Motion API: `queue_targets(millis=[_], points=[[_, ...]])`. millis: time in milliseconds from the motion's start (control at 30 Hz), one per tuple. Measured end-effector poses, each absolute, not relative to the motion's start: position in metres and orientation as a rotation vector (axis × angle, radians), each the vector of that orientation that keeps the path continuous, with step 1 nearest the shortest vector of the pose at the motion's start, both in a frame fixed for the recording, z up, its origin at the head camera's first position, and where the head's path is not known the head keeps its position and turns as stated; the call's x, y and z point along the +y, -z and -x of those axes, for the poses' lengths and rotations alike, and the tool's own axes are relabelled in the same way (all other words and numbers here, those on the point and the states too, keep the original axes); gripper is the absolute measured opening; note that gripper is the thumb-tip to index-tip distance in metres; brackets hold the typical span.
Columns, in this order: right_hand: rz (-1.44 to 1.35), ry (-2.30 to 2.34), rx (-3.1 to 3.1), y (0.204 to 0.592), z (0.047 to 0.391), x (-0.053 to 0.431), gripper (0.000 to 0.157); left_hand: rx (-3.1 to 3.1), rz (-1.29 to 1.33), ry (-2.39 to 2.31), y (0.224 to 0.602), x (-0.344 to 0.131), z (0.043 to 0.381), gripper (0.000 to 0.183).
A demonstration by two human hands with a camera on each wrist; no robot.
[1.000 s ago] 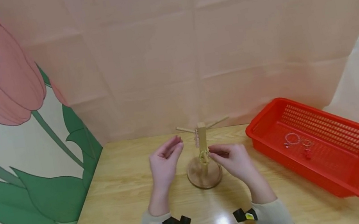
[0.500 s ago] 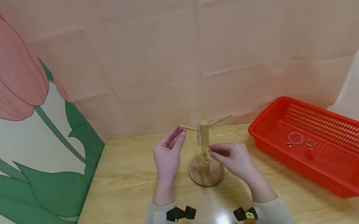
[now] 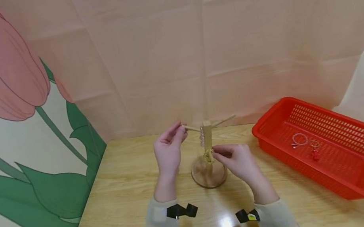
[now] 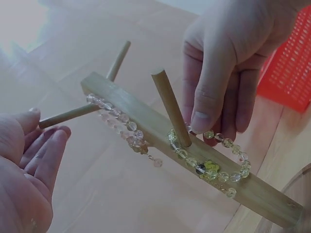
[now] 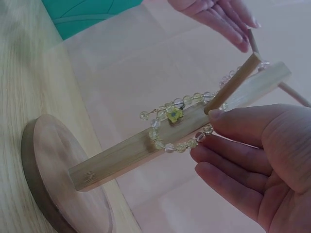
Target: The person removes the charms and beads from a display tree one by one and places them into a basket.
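Observation:
A wooden bracelet stand (image 3: 208,135) with a round base (image 5: 63,179) and several pegs stands on the table. My left hand (image 3: 167,148) is at the tip of the left peg (image 4: 68,115), thumb and fingers on either side of it. From that peg hangs a pink beaded bracelet (image 4: 121,119), close to the post. A yellow-green beaded bracelet (image 5: 167,145) with a yellow flower charm (image 5: 174,114) loops over the lower front peg (image 5: 235,82). My right hand (image 3: 238,160) pinches its beads between thumb and fingers beside the post.
To the right sits a red plastic basket (image 3: 346,186) with slotted walls. In it lie a pink bracelet (image 3: 300,139), a gold-coloured ring-shaped piece (image 3: 315,143) and a small red item (image 3: 315,154). A pink cloth (image 3: 143,55) hangs behind the table (image 3: 121,204).
My left hand has moved up and right to the left peg's tip. My right hand stays at the yellow-green bracelet. The whole view has shifted slightly.

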State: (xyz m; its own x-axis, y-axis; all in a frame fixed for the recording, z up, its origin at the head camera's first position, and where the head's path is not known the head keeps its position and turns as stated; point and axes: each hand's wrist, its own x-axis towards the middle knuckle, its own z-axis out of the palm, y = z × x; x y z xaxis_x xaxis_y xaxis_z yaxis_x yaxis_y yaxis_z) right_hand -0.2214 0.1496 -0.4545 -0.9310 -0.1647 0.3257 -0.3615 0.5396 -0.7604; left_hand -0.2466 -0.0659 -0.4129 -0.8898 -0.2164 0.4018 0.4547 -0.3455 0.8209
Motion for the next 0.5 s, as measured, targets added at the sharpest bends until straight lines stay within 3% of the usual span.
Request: queue_targets(millis=[500], points=[[-0.423,-1.311,-2.535,0.4550,0.2216,0.1484,0.014,-1.421,0.314,2.312,0.4103,-0.0641,0.2479,0.023]])
